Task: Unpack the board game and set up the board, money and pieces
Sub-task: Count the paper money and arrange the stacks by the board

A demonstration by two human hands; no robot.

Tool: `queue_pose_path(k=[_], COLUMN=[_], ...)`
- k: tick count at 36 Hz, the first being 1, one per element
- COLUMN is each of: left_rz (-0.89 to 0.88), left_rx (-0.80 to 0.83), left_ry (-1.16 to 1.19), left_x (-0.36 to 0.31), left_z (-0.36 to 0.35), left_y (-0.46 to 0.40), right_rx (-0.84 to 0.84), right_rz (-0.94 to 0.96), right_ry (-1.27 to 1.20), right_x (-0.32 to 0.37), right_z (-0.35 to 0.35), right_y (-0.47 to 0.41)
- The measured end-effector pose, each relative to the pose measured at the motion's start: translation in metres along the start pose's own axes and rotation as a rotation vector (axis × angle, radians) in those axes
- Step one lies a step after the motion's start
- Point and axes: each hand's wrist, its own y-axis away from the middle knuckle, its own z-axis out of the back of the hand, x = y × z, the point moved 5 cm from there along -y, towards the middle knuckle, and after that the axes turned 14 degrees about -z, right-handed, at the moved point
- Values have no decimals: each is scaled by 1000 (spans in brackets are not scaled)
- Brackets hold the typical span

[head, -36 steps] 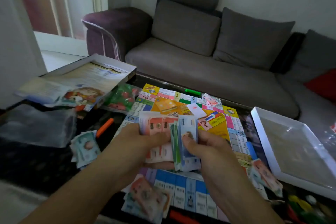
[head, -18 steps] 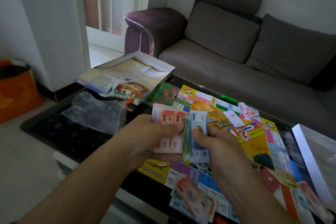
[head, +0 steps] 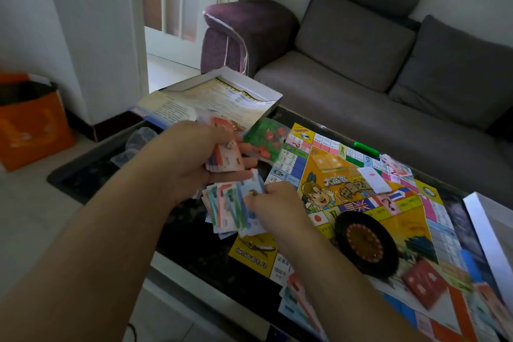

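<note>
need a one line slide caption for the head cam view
Left hand holds reddish play money while right hand sorts a bill pile beside the game board.

A grey sofa (head: 388,64) with back cushions fills the upper right, its purple armrest (head: 244,28) near the frame's top centre. White walls (head: 91,22) flank a bright doorway (head: 177,3) at upper left. An orange bag (head: 30,122) stands on the pale floor (head: 36,203) at left.

board (head: 347,189): I see yellow centre, multicoloured squares
wheel (head: 366,246), 4 o'clock: black, brown
bag (head: 29,122), 9 o'clock: orange
sofa (head: 388,69): grey
</note>
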Motion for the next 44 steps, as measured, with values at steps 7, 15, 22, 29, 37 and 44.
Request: queue_pose_path(k=[7,15,22,29,37,44], left_rz=[-42,-72,-154,-131,-14,-1], left_rx=[108,216,394,531,616,639], left_ry=[41,7,-134,-111,-70,-58], left_x=[-3,2,28,57,79,93], left_z=[-17,-44,-95,-154,-196,-217], left_y=[3,15,36,62,81,85], right_rx=[-23,10,104,-89,-184,-125], right_rz=[48,77,86,180,184,193], right_ry=[44,-389,-808,-715,-690,-785], right_x=[-4,-35,-70,-99,-138,-156], right_z=[-5,72,123,156,180,197], right_y=[-8,37,60,75,78,77])
